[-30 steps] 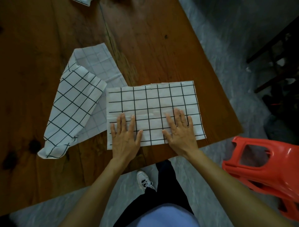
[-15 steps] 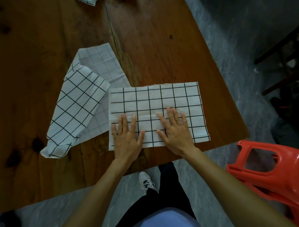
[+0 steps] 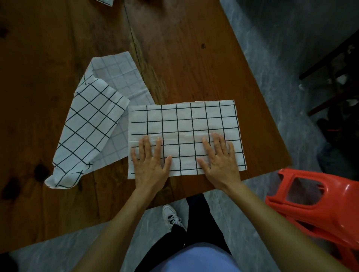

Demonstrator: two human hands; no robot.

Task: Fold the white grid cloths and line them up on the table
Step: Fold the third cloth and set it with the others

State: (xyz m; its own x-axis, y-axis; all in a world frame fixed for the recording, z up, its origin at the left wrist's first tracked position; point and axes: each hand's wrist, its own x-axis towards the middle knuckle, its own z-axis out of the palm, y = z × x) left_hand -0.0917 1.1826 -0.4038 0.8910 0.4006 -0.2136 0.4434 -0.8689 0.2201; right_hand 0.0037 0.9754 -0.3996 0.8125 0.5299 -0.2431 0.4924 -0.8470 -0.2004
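A folded white grid cloth (image 3: 184, 124) lies flat as a rectangle near the front right corner of the wooden table (image 3: 184, 48). My left hand (image 3: 150, 165) presses flat on its lower left part, fingers straight. On its lower right part my right hand (image 3: 220, 161) presses flat the same way. A second grid cloth (image 3: 91, 124) lies loosely crumpled to the left, partly turned over, and its edge runs under the folded one. The corner of a third grid cloth (image 3: 105, 2) shows at the top edge.
An orange plastic stool (image 3: 318, 205) lies on its side on the grey floor at the right. Dark furniture legs (image 3: 330, 77) stand at the far right. The table's front edge runs just below my hands, and my shoe (image 3: 171, 215) is beneath it.
My hands have spread apart along the folded cloth: the right one slid toward its right end and the left one toward its left end, smoothing it. The cloths have not moved.
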